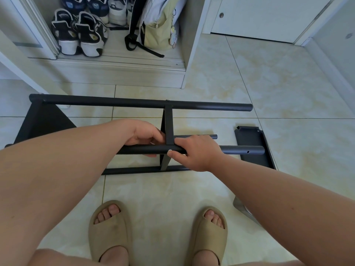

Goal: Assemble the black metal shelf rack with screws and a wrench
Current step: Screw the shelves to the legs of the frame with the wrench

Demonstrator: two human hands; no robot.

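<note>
Tubes of the black metal shelf rack [134, 102] are seen lying sideways on the tiled floor [259, 89], in front of a cupboard [189, 54] in which shoes [76, 35] and a backpack [159, 25] are kept. The nearest raised tube [242, 150] is held by both hands, one on either side of a cross panel [169, 121] joined to it. The grip of the left hand [146, 134] is curled round the tube just left of the panel. The grip of the right hand [194, 152] is wrapped over the same tube just right of it, the thumb tip set at the joint beside a small pale spot; whether that is a screw cannot be told. A loose black panel [251, 139] is laid flat on the floor by the tube's free end. Tan slippers [110, 231] are seen at the bottom edge.
</note>
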